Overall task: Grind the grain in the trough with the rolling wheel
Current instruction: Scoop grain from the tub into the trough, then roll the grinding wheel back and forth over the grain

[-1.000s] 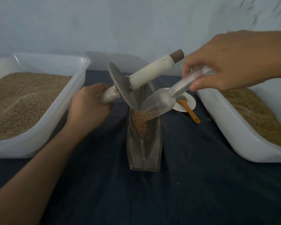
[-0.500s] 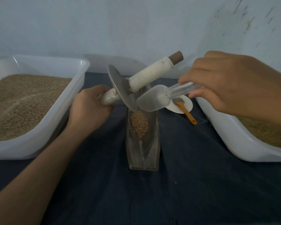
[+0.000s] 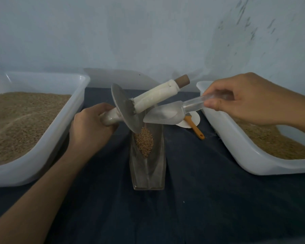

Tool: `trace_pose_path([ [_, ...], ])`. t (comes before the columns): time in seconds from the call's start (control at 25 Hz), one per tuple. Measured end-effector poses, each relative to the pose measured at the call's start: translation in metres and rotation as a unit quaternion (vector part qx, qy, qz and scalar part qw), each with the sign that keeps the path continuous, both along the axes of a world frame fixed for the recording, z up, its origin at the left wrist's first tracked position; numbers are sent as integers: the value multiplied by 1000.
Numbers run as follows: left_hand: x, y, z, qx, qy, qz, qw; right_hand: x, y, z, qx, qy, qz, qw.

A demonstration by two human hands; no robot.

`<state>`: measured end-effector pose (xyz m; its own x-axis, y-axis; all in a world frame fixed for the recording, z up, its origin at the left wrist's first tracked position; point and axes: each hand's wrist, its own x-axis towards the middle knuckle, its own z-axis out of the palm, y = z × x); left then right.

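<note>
- Your left hand (image 3: pixel 92 128) grips the near handle of the rolling wheel (image 3: pixel 126 110), fingers curled round it.
- The wheel is tilted, its far handle up and to the right, its lower rim dipping into the far end of the trough (image 3: pixel 148 166).
- The trough stands on the dark cloth (image 3: pixel 201 199) between the two tubs, its length running away from you.
- A small heap of grain (image 3: pixel 144 142) lies in the far half of the trough, just below the wheel's rim.
- Your right hand (image 3: pixel 250 101) pinches the handle of a clear scoop (image 3: pixel 167 114), held above the far end of the trough; the bowl looks empty.
- A white tub (image 3: pixel 42 155) of grain sits to your left, and another tub (image 3: pixel 236 147) to your right.
- Behind the scoop lies a small orange-handled brush (image 3: pixel 195 128) on a white disc (image 3: pixel 195 118).
</note>
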<state>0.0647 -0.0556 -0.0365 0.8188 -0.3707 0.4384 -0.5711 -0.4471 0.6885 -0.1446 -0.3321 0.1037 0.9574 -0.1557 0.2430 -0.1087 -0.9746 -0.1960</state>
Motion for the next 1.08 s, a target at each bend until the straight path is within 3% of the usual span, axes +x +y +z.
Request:
trace_pose_path([
  [0.2,5,-1,-5,27,-8,15,999,-36,-44,18,31,-23,-73,997],
  [0.36,5,-3,-7,53,-32,22,998,-71,-100,14,38,-49,-226,972],
  [0.52,3,-8,-10,73,-58,35,995,-66,-121,-29,47,66,-336,938],
  [0.68,4,-10,-15,76,-55,30,995,-42,-114,-57,104,136,-337,926],
  [1.08,-9,-17,-5,123,-88,50,987,-22,-84,-53,64,310,-282,906],
])
